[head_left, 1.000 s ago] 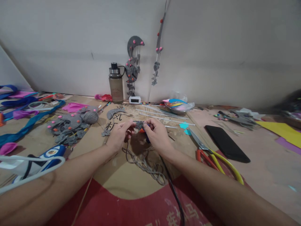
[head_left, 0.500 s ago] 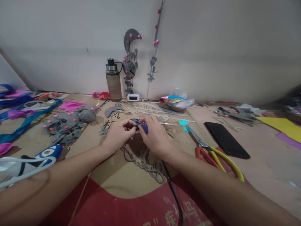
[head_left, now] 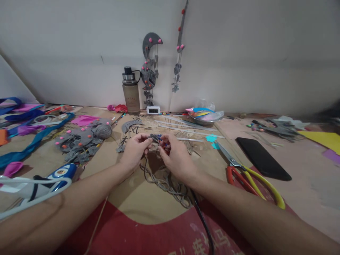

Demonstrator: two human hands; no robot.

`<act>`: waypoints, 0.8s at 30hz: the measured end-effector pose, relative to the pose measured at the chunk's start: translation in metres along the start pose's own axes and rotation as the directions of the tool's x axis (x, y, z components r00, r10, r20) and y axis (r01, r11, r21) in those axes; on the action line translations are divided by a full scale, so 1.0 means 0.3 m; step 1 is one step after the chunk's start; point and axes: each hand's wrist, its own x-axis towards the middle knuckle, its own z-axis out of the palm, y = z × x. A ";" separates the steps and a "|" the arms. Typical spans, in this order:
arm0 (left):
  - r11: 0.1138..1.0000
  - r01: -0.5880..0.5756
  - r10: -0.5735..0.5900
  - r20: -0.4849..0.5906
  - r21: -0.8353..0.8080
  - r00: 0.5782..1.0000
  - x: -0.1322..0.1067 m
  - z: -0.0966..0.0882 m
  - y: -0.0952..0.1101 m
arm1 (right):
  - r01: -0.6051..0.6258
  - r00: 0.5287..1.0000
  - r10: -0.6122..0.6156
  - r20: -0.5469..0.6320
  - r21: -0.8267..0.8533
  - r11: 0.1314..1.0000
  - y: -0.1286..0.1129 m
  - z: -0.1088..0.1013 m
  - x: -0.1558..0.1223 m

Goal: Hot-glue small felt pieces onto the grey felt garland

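My left hand (head_left: 135,150) is closed, thumb against fingertips, pinching a small dark grey yarn piece (head_left: 154,137). Facing it, my right hand (head_left: 177,156) curls its fingers around a small blue object (head_left: 159,136) with bits of red beside it; most of it is hidden by the fingers, so its kind is unclear. The two hands nearly meet above the cardboard. Below them a loose tangle of grey yarn (head_left: 166,187) trails toward my right wrist.
Large scissors (head_left: 233,163) with red and yellow handles and a black phone (head_left: 262,158) lie at right. Grey felt pieces with pompoms (head_left: 75,140) and a blue-and-white tool (head_left: 62,174) are left. A bottle (head_left: 131,94) and small clock (head_left: 153,110) stand by the wall.
The right fingers have shifted and loosened a little, so less of the blue object shows and red bits are visible. The whole view has moved slightly.
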 end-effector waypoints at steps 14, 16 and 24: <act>0.992 0.004 -0.004 -0.002 -0.129 1.000 0.014 0.004 -0.004 | 0.366 0.915 -0.320 0.245 -0.172 0.914 -0.047 -0.003 -0.047; 0.991 0.027 -0.025 0.011 -0.135 1.000 0.013 0.004 -0.004 | 0.359 0.919 -0.308 0.247 -0.198 0.912 -0.042 -0.002 -0.052; 0.987 0.030 -0.029 0.009 -0.157 1.000 0.018 0.004 -0.006 | 0.314 0.939 -0.270 0.212 -0.219 0.924 -0.021 0.000 -0.057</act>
